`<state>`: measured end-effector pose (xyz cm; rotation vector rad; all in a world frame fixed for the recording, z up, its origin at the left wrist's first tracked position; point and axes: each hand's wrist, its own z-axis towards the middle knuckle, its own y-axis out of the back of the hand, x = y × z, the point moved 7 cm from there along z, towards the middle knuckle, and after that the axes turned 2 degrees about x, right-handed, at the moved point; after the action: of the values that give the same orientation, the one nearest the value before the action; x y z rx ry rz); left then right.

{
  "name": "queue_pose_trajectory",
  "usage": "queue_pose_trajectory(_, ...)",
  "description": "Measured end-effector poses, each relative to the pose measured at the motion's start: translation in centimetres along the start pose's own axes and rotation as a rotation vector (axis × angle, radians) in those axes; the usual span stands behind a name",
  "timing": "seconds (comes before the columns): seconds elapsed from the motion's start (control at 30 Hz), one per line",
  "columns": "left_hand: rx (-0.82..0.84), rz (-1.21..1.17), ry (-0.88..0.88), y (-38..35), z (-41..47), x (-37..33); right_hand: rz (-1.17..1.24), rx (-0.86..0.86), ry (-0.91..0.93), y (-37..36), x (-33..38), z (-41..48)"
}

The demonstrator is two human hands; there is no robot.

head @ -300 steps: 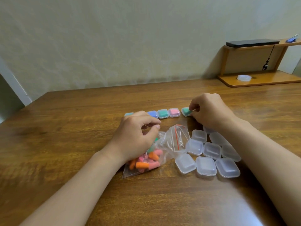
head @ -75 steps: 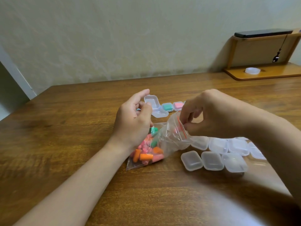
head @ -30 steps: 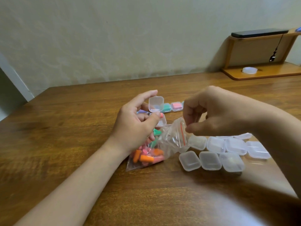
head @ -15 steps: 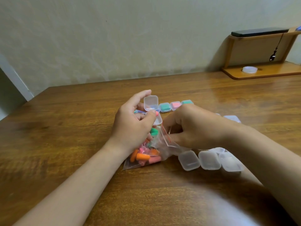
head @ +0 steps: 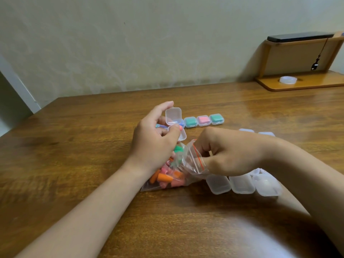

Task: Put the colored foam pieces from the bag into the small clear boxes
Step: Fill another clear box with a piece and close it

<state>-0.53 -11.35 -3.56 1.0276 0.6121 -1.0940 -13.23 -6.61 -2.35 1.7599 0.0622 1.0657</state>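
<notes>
Right hand (head: 229, 155) lower than before, fingers (head: 202, 144) at bag (head: 178, 172) mouth

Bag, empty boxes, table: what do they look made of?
Bag: thin clear plastic film, glossy and crinkled, with a red zip strip at the mouth.
Empty boxes: probably rigid plastic, translucent and slightly frosted, with rounded moulded corners.
Table: wood or wood-look veneer with visible grain; reflections show a glossy finish.

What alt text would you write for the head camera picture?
A person's left hand holds an open small clear box while the right hand pinches the mouth of a zip bag of colored foam pieces on a wooden table. Behind sit filled boxes; empty boxes lie at right.
</notes>
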Motion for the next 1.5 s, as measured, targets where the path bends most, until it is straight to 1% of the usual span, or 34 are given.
queue_pose_trajectory(0.1, 0.001, -0.006, -0.001, 0.0, 0.0, 0.0, -0.056, 0.020, -0.018, -0.2, 0.2, 0.0)
queue_pose_trajectory(0.23, 0.001, -0.022, -0.002, -0.2, 0.0, 0.0, -0.109, -0.021, -0.039, -0.2, -0.1, 0.4)
queue_pose_trajectory(0.43, -0.008, 0.008, -0.010, -0.1, 0.0, 0.2, -0.127, -0.077, -0.072, -0.3, 0.0, 0.7)
queue_pose_trajectory(0.57, -0.027, 0.008, -0.029, -0.1, 0.1, 0.2, -0.235, -0.117, -0.063, -0.5, 0.1, 0.9)
queue_pose_trajectory(0.73, -0.028, 0.023, -0.028, -0.1, 0.1, 0.3, -0.241, -0.082, -0.049, -1.0, 0.8, 0.8)
queue_pose_trajectory(0.93, -0.036, 0.028, -0.019, 0.0, 0.1, 0.2, -0.316, -0.099, -0.085, -1.2, 1.0, 0.8)
queue_pose_trajectory(1.07, -0.040, 0.027, -0.020, 0.0, 0.2, 0.1, -0.378, -0.121, -0.075, -1.4, 1.3, 0.9)
queue_pose_trajectory(1.37, -0.063, 0.006, -0.027, 0.1, 0.3, 0.2, -0.337, -0.122, -0.056, 0.0, 1.2, 0.2)
queue_pose_trajectory(1.5, -0.051, -0.006, -0.012, 0.0, 0.3, 0.3, -0.271, -0.186, -0.041, 1.4, 0.8, -0.6)
